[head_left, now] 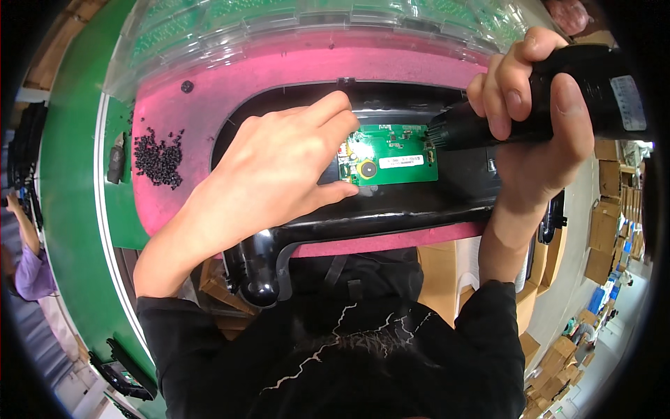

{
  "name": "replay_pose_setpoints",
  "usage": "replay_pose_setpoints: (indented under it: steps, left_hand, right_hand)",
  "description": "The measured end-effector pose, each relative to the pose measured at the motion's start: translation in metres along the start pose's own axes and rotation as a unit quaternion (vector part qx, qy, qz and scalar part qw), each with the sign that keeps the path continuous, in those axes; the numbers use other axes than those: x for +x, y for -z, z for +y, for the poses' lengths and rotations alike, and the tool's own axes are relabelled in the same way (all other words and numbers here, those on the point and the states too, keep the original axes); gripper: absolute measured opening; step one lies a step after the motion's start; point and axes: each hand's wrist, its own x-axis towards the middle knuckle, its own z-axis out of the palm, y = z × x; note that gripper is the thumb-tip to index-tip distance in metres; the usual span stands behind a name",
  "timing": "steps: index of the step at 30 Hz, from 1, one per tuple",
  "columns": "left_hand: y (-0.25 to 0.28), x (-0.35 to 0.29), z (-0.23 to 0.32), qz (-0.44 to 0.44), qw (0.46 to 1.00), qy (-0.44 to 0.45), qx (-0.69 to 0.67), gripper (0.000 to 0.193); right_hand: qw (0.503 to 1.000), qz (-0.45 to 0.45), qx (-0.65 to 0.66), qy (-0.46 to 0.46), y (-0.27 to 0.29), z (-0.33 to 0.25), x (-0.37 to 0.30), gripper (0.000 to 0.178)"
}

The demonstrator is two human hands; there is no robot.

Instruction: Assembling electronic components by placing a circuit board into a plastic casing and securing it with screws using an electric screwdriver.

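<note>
A green circuit board [412, 172] with a white label and a small round part lies in a long, glossy black plastic housing [391, 209]. My left hand [279, 157] spans the board's left end, its fingers at the far edge and its thumb at the near edge. In my right hand [534, 112] is a thick black handheld tool [593, 98] with a pale label and a bristled tip. The bristles are at the board's right end; whether they press on it I cannot tell. The tool covers part of the housing's right side.
A heap of small black screws [159, 160] sits on the pink mat [199, 105], left of the housing. Clear plastic trays [279, 35] with green boards stand behind. Cardboard boxes [604, 230] are stacked at right. Another person's purple sleeve [36, 274] shows at far left.
</note>
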Motion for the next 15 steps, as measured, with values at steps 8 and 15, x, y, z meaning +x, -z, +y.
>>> replay_pose_setpoints:
  steps: [8, 15]
  left_hand:
    - [0.001, -0.008, -0.001, 0.000, 1.000, -0.008, -0.004, 0.053]
    - [0.002, -0.016, -0.002, 0.087, 0.995, -0.037, -0.042, 0.058]
  right_hand:
    - [0.999, 0.027, -0.038, -0.014, -0.020, -0.012, -0.002, 0.034]
    - [0.980, -0.067, 0.181, 0.053, -0.032, -0.041, 0.002, 0.035]
